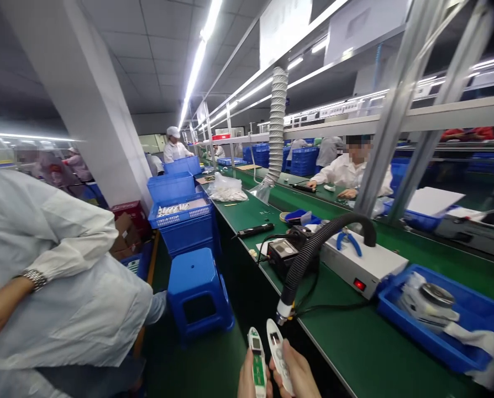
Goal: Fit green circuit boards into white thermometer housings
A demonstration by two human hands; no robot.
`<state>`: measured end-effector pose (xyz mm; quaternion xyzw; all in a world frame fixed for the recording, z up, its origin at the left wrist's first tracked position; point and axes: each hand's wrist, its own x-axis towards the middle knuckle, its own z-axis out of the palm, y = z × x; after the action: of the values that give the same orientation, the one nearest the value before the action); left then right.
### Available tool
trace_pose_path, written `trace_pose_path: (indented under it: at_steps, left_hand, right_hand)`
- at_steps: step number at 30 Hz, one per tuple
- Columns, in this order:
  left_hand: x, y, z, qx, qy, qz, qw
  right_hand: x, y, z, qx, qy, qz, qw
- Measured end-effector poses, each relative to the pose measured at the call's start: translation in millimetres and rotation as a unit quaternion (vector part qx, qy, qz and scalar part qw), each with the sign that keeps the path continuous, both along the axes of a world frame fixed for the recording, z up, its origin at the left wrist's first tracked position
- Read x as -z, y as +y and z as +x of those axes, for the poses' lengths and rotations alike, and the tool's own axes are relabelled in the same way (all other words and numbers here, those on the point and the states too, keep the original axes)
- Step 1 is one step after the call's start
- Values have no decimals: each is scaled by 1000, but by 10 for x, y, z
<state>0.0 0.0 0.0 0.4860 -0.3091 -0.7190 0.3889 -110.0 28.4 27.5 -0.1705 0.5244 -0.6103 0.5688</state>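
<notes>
At the bottom centre, my left hand [246,378] is closed on a slim white casing half with a green circuit board [258,367] and a small dark screen. Beside it, my right hand [297,371] grips a white oval cover [278,354] with a display window near its top and rounded buttons. The two parts stand upright side by side, a narrow gap between their tops. Just above them hangs the metal-tipped end of a black flexible hose [287,296].
A green workbench [334,337] carries a white box [367,265] with blue pliers, a blue tray [441,331] and a black screwdriver [255,230]. A blue stool [195,276] and stacked blue crates [184,235] stand left. A person in white [52,265] is close at far left; another sits across.
</notes>
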Motion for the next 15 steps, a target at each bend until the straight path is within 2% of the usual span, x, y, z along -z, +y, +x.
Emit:
trace_pose_path:
  at_steps: [3,9,15]
  left_hand:
    - [1,-177,-140,11,18,28,999]
    - [-77,-232,-517,41,38,17,998]
    - [-231,-275,-410,10,66,31,997]
  right_hand:
    - [69,-160,79,-10,-16,0,1000]
    - [90,-29,-147,29,-19,10,999]
    - [22,-197,-25,24,-20,-14,999]
